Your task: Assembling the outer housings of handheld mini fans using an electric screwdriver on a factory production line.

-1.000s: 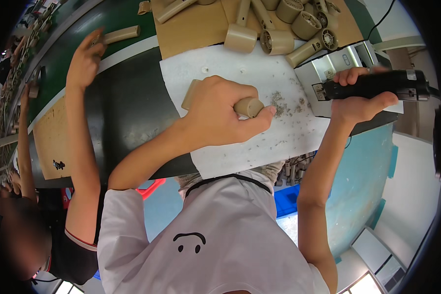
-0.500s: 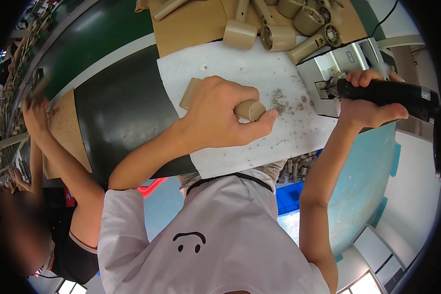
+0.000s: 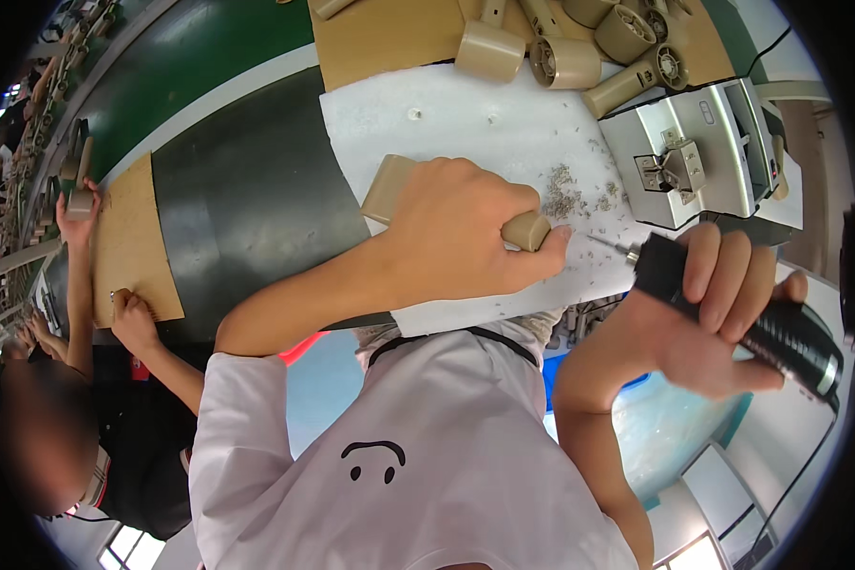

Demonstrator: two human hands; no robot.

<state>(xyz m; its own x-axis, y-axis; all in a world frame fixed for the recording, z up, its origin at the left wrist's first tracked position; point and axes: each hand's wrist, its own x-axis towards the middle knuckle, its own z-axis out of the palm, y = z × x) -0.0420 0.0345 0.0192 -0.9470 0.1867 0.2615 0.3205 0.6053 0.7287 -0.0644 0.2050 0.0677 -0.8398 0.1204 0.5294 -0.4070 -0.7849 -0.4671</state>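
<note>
My left hand point(image 3: 461, 223) is closed around the handle of a beige hair dryer body point(image 3: 387, 190), which lies on a white foam sheet point(image 3: 437, 114). The barrel shows to the left of my knuckles, and the handle's end pokes out between thumb and forefinger. In my right hand point(image 3: 679, 328) is a black electric screwdriver point(image 3: 657, 271). Its thin bit points left toward the handle's end, a short gap away. I cannot make out whether a screw sits on the tip. Small loose screws point(image 3: 562, 193) are scattered on the sheet beyond my left thumb.
A silver screw feeder point(image 3: 727, 152) stands at the right. Several beige hair dryer bodies point(image 3: 565, 65) are heaped on cardboard point(image 3: 389, 38) at the back. A dark mat point(image 3: 247, 190) covers the table's left part. At far left, a co-worker's hands point(image 3: 135, 323) are over another cardboard sheet point(image 3: 138, 237).
My right hand has drawn the screwdriver away from the screw feeder, toward me and left, its bit now facing the handle's end. My left hand keeps its hold. The co-worker's hands have moved apart.
</note>
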